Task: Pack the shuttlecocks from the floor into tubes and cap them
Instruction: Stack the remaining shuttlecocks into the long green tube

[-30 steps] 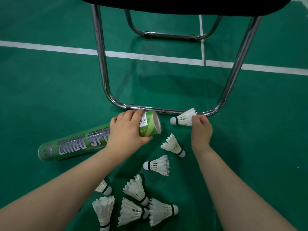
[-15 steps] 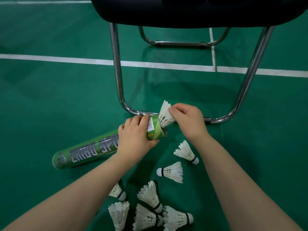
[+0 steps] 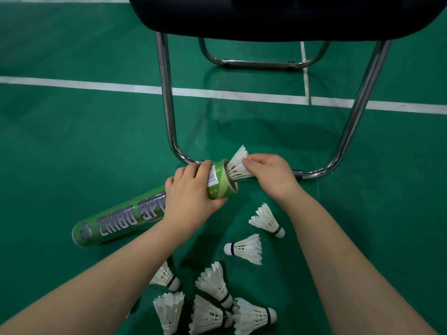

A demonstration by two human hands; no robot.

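A green tube [image 3: 121, 220] lies slanted on the floor, its open mouth up and to the right. My left hand [image 3: 191, 197] grips it near that mouth. My right hand [image 3: 271, 175] pinches a white shuttlecock [image 3: 238, 164] whose cork end sits inside the mouth while the feathers stick out. Several loose shuttlecocks lie on the floor below: one [image 3: 266, 220] and another [image 3: 245, 247] between my forearms, and a cluster [image 3: 212, 301] at the bottom. No cap is in sight.
A chair with a dark seat [image 3: 278, 13] stands just beyond the tube. Its chrome leg frame [image 3: 169, 112] curves along the floor right behind my hands. White court lines [image 3: 96, 87] cross the green floor.
My right hand lifted a shuttlecock from beside the chair leg and brought it left into the tube's mouth. The left hand kept its grip on the tube.
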